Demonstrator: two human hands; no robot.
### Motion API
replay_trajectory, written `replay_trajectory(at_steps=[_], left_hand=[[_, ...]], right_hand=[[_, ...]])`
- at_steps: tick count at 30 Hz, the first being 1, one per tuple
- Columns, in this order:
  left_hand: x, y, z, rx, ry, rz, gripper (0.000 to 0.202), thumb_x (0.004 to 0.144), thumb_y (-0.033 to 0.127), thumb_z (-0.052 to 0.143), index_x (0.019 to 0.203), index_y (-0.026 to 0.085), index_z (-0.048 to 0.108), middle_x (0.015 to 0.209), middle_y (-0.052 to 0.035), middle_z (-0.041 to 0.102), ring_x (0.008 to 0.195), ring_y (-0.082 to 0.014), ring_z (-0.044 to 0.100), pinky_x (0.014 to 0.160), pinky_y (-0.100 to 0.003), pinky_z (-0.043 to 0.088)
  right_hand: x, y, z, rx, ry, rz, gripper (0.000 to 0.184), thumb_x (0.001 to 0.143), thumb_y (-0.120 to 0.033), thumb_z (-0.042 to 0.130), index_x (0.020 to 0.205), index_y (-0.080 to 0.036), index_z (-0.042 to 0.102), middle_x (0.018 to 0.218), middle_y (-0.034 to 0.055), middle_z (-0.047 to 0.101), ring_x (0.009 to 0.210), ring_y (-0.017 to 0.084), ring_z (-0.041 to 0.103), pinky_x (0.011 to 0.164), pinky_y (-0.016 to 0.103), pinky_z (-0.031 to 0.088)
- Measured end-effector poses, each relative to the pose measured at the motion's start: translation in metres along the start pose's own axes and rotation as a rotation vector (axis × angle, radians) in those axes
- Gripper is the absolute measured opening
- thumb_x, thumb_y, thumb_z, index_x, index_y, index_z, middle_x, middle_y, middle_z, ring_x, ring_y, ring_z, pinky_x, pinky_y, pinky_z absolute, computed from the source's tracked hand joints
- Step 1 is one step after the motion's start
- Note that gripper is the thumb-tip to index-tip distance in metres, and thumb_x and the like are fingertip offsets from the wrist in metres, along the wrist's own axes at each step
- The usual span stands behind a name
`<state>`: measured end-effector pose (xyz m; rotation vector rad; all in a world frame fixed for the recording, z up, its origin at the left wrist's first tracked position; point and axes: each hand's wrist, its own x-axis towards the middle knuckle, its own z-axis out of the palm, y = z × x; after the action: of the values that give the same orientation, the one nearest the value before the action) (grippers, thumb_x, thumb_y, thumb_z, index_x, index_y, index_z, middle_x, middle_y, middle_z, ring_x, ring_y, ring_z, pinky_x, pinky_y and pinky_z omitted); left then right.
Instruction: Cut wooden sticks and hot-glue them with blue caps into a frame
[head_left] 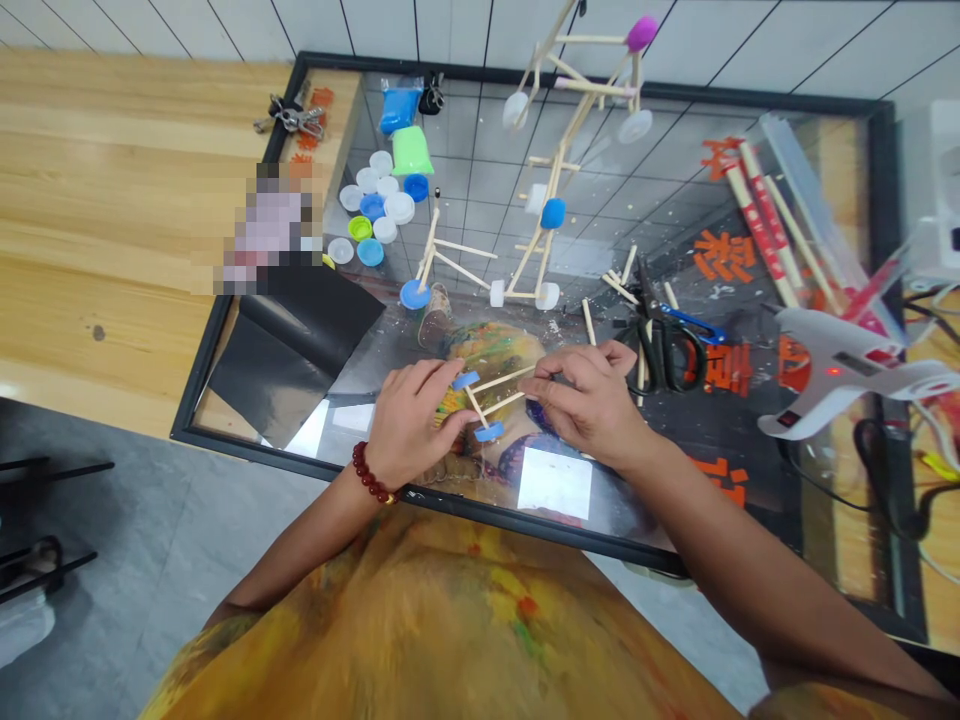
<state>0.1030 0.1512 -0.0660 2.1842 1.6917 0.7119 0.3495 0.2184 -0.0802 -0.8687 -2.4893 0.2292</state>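
Stick frame (501,379) sits between the person's two hands, held just above the mirror, with two blue bottle caps (488,431) fixed at the end nearer the left hand. The left hand (411,425) grips that capped end, fingers curled over the sticks, while the right hand (589,400) pinches the loose stick ends between thumb and fingers. A red bead bracelet (371,472) circles the left wrist. Just past the right hand lie black-handled scissors (664,350) with a blue-handled pair tucked alongside, and a few loose sticks (589,322). Further right, a white glue gun (840,370) shows a small red light; if it is hot, a hand or sleeve brushing its nozzle could get burned, and its cord could snag. The thin frame could also snap if squeezed too hard, or come apart if a joint is weak. Beyond the hands stand two more stick models (559,200) and a scatter of bottle caps (371,205), with a sheet of black paper (296,345) off to the left. Orange characters (724,255) show on the mirror, but I can't read them, and no brand is legible on the glue gun.
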Motion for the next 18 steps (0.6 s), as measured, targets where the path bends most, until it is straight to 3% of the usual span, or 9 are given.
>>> replay_trajectory(at_steps=[18], left_hand=[[-0.0018, -0.0015, -0.0011, -0.005, -0.012, -0.017, 0.051, 0.083, 0.035, 0.067, 0.129, 0.02, 0.052, 0.115, -0.0102, 0.064, 0.1, -0.0233, 0.064, 0.087, -0.038, 0.049]], right_hand=[[-0.0011, 0.0007, 0.0014, 0.007, -0.017, -0.016, 0.021, 0.087, -0.018, 0.059, 0.1, -0.031, 0.07, 0.094, 0.0003, 0.068, 0.092, 0.019, 0.058, 0.083, 0.043, 0.026]])
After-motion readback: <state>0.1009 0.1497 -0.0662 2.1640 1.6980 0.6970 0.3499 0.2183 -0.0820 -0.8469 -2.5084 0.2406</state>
